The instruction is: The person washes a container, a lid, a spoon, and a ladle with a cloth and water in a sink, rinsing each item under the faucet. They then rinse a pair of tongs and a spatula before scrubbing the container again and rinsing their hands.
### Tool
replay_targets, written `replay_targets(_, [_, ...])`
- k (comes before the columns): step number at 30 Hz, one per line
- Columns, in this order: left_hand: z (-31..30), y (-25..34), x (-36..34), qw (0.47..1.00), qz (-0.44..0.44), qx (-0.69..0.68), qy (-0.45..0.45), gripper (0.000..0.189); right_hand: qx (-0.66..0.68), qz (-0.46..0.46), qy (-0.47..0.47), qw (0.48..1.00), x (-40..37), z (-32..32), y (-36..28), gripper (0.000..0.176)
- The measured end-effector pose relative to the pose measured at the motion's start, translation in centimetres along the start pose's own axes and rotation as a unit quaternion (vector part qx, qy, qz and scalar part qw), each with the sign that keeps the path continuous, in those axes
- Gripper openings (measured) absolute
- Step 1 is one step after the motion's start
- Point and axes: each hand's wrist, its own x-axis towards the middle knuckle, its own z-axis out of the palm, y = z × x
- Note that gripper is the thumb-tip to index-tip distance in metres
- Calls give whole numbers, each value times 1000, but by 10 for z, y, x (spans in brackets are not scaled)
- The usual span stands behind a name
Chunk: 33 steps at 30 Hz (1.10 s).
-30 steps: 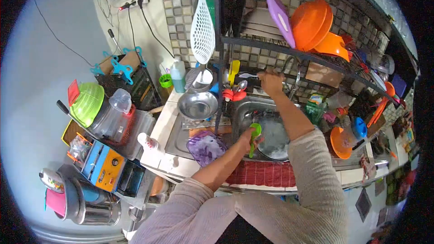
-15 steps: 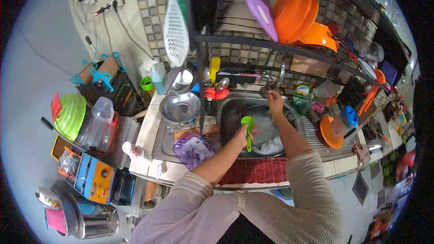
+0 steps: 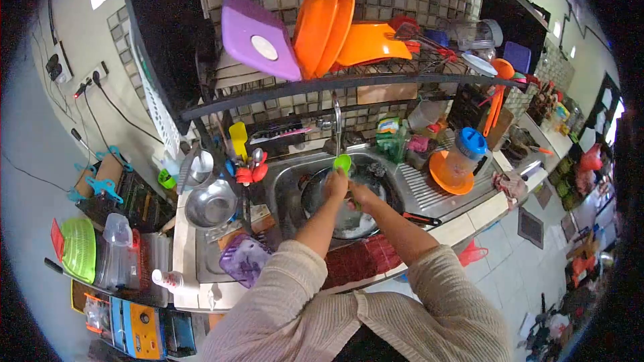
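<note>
In the head view, my left hand (image 3: pixel 335 185) is closed around a small green scoop (image 3: pixel 343 162), its round bowl up under the faucet (image 3: pixel 337 117). My right hand (image 3: pixel 364 196) is closed on the lower part of the same scoop, close against my left hand; a bit of green shows beneath its fingers. Below both hands, a dark round pan (image 3: pixel 310 199) with cloudy, sudsy water sits in the steel sink (image 3: pixel 282 184). A dark scrubber (image 3: pixel 376 169) lies at the pan's far right side.
Left of the sink stand a metal bowl (image 3: pixel 210 204) and a purple basket (image 3: pixel 245 259) with suds. On the right drainboard, a blue-lidded container (image 3: pixel 467 149) stands on an orange plate (image 3: pixel 444 177). A dark rack (image 3: pixel 268 98) with orange dishes (image 3: pixel 325 27) crosses above the sink.
My right hand has come down from the faucet to the scoop beside my left hand. The left hand has moved the scoop toward the faucet. The view has shifted right.
</note>
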Motion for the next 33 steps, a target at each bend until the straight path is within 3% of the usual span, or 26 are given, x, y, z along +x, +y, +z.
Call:
replay_targets(1, [-15,10,-9,998,1,41,-37,47,-188,-210,-1,959,17,-13,2,43])
replay_targets(2, [-14,2,-5,998,3,44,-35,47,-360,-405,-2,840,32,-21,3,41])
replay_targets(3, [-4,-17,2,999,-27,-31,-25,43,-358,-408,-2,840,28,-15,-5,41])
replay_targets(4, [6,-40,9,993,-56,-105,-13,40,-279,-279,31,918,20,-2,-18,31])
replay_targets(5, [18,-69,13,982,79,-157,70,37,-192,-140,61,970,18,8,-29,21])
replay_targets(6, [8,-72,3,982,83,-151,73,37,-187,-144,56,970,33,11,-34,21])
replay_targets(7, [-2,-73,-6,927,-106,-360,22,33,-178,-171,-2,969,49,16,-40,18])
replay_targets(8, [-15,-70,-18,792,-285,-540,-31,31,-168,-198,-58,964,61,20,-43,14])
replay_targets(9, [-27,-68,-29,795,-281,-537,-28,31,-166,-202,-62,963,63,33,-46,14])
replay_targets(11, [-41,-64,-53,793,-295,-532,-19,21,40,-261,13,964,61,64,-47,15])
replay_targets(12, [-45,-65,-61,792,-296,-533,-16,21,37,-259,10,965,64,62,-46,15])
replay_targets(14, [-49,-66,-74,801,-269,-535,12,17,104,-152,-104,977,69,44,-49,16])
replay_targets(16, [-54,-75,-81,762,-310,-569,-6,19,87,-180,-162,967,65,21,-41,18])
replay_targets(18, [-66,-78,-85,789,-306,-532,-41,22,-108,-207,-88,968,48,-2,-35,20])
replay_targets(19, [-75,-74,-91,804,-301,-511,-47,23,-112,-204,-86,969,43,-24,-29,20])
replay_targets(20, [-83,-64,-96,819,-294,-491,-50,24,-396,-344,-52,850,44,-50,-24,21])
replay_targets(21, [-91,-48,-103,818,-293,-493,-47,24,-632,-448,-14,632,45,-71,-26,22])
replay_targets(22, [-99,-32,-113,829,-298,-471,-34,26,-633,-449,-17,630,26,-81,-32,22])
replay_targets(24, [-104,-6,-128,840,-302,-450,-18,27,-747,-453,145,465,-37,-94,-50,20])
replay_targets(25, [-103,4,-136,849,-261,-459,-17,28,-797,-342,75,493,-43,-109,-56,21])
replay_targets(26, [-102,13,-149,856,-222,-466,-18,29,-796,-340,71,496,-48,-124,-64,21])
replay_targets(28, [-94,38,-159,873,-223,-434,9,30,-715,-522,11,464,-62,-149,-83,25])
replay_targets(29, [-84,35,-159,893,-181,-410,36,30,-599,-570,22,562,-79,-153,-89,23])
replay_targets(30, [-75,32,-159,910,-139,-385,64,30,-604,-565,17,562,-100,-159,-97,23])
replay_targets(32, [-64,31,-162,921,-124,-360,79,29,-737,-405,1,541,-129,-167,-112,22])
replay_targets(33, [-64,34,-161,927,-127,-348,64,29,-705,-469,-33,531,-126,-186,-123,18])
